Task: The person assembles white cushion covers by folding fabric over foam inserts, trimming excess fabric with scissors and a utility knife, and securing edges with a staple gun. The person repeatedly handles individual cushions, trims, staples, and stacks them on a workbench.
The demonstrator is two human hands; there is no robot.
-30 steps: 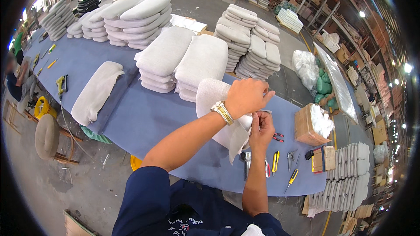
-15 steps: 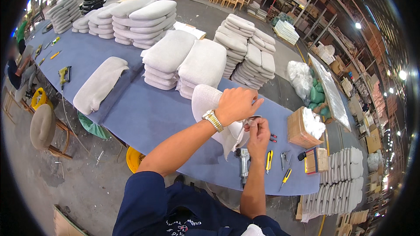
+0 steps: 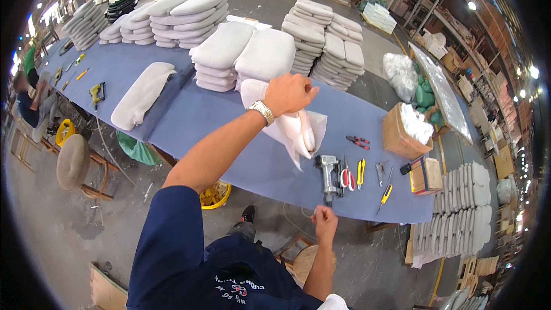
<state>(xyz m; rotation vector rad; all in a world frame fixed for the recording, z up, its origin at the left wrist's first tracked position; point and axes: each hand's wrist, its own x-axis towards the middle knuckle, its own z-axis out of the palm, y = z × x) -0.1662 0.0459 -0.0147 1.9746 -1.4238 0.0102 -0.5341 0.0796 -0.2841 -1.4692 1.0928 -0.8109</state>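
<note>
A light fabric-covered cushion (image 3: 295,132), its cover loose and folded back around a pale inside, lies on the blue-topped table (image 3: 201,132). My left hand (image 3: 290,93), with a metal watch at the wrist, is bent over its far part, fingers curled down and partly hidden. My right hand (image 3: 325,223) is closed just off the table's near edge; whatever it might hold is too small to make out. Nearest to it is a silver staple gun (image 3: 329,175). Red-handled scissors (image 3: 347,178) and a yellow utility knife (image 3: 360,173) lie beside the gun.
Stacks of grey cushions (image 3: 221,51) stand along the table's far side. At right are a carton of white stuffing (image 3: 402,135), red-handled pliers (image 3: 358,142) and a yellow screwdriver (image 3: 385,196). A stool (image 3: 313,264) stands close by my right arm. Another person (image 3: 28,100) sits far left.
My right hand has come away from the cushion, down and towards me past the table edge. My left hand has shifted slightly up and left. The scissors and pliers show fully now.
</note>
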